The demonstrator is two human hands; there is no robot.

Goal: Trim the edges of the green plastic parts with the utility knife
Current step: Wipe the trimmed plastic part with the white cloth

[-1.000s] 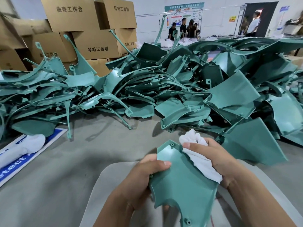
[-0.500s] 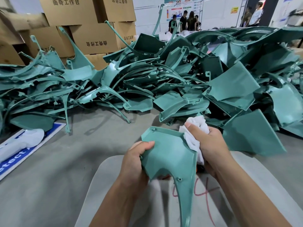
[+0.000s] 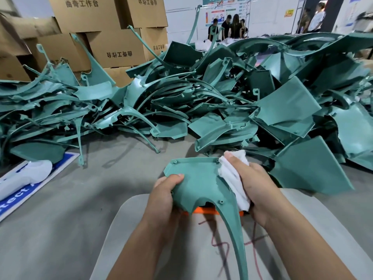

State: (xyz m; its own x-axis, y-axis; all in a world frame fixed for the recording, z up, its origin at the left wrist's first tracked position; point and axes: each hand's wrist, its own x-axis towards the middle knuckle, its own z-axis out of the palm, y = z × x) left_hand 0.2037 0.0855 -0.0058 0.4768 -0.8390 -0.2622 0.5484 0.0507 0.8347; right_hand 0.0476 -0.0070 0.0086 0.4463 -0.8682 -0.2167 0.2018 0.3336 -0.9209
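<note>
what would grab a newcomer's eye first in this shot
First, the huge pile of green plastic parts sprawling across the grey floor behind the hands, with cardboard boxes stacked at the back left. Then the near centre: the left hand grips one green part while the right hand presses a white cloth to its edge, something orange peeking beneath.

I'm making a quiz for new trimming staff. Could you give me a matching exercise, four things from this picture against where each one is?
Things:
1. white cloth
2. orange tool
3. cardboard boxes
4. blue sign

Places:
A. stacked behind the pile, upper left
B. flat on the floor, far left
C. gripped in the right hand against the held green part
D. partly hidden under the held part

Pairs: 1-C, 2-D, 3-A, 4-B
</note>
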